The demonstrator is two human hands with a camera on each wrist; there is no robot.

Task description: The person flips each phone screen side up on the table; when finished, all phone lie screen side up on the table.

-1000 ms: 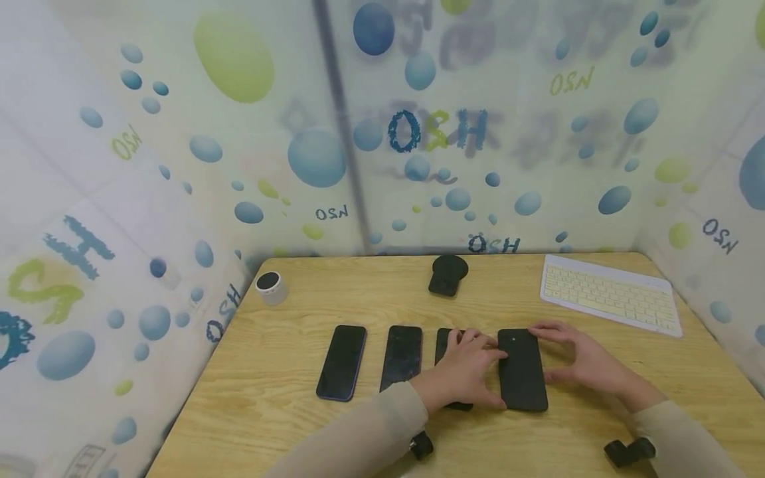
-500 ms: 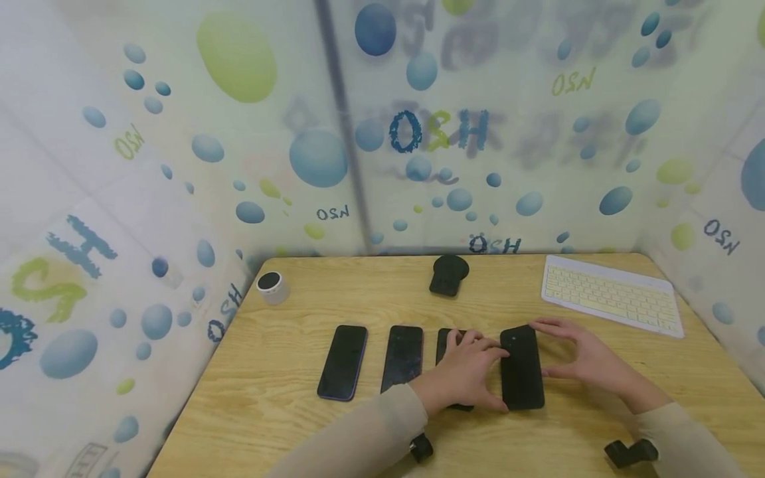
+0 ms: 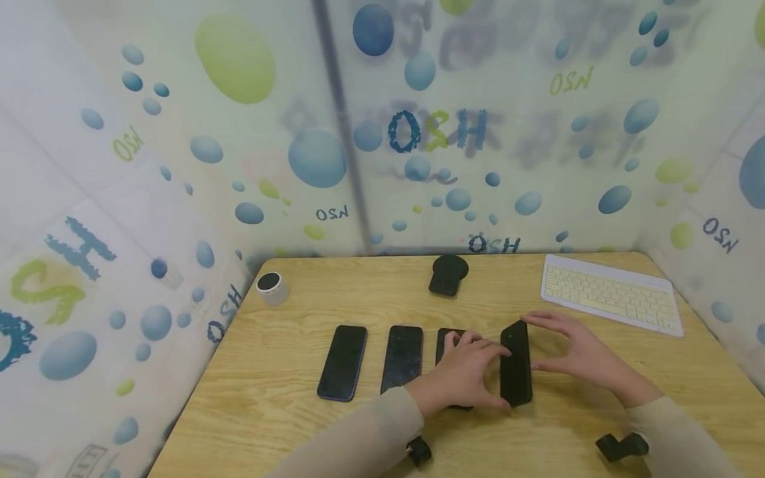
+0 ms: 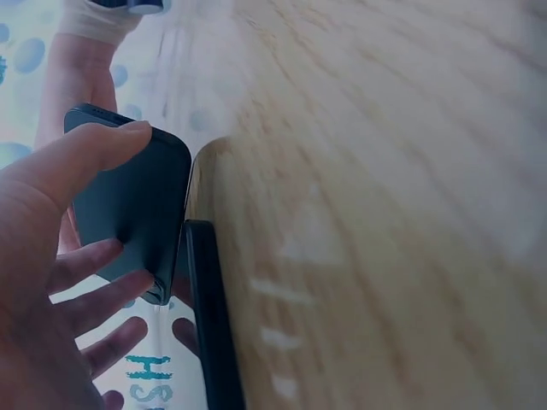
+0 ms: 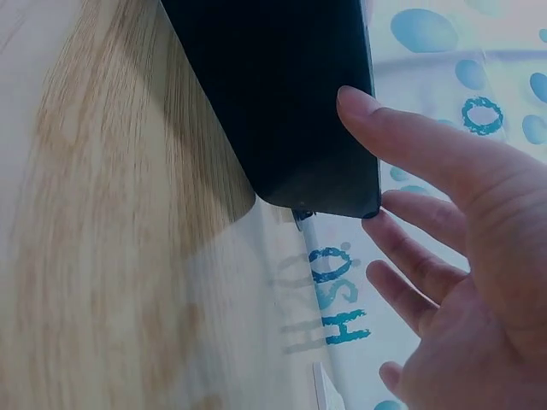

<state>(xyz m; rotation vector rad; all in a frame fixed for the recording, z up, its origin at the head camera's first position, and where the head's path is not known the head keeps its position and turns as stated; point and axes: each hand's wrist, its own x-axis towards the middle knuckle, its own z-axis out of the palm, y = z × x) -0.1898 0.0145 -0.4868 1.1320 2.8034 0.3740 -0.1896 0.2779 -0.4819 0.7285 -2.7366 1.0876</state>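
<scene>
A black smartphone (image 3: pixel 516 368) stands tilted up on its left long edge on the wooden table, its face turned toward my left hand (image 3: pixel 466 372). The thumb and fingers of that hand grip it at the near and far ends of the lower edge. My right hand (image 3: pixel 574 355) holds the raised right edge, thumb on one side (image 5: pixel 357 101) and fingertips at the far corner. Under my left hand lies another black phone (image 3: pixel 443 342), partly covered. Two more phones, one dark with a reddish edge (image 3: pixel 403 355) and one with a purple-blue edge (image 3: pixel 342 363), lie flat further left.
At the back left stands a small white cylinder with a dark top (image 3: pixel 271 287). A black object with a round head (image 3: pixel 448 275) lies at the back middle. The white keyboard (image 3: pixel 609 295) sits back right, beyond my right hand. Printed walls border the table (image 3: pixel 269 438).
The smartphone has gone from lying flat to steeply tilted, its right edge rising as my right hand moved left and up with it. My left hand has barely moved.
</scene>
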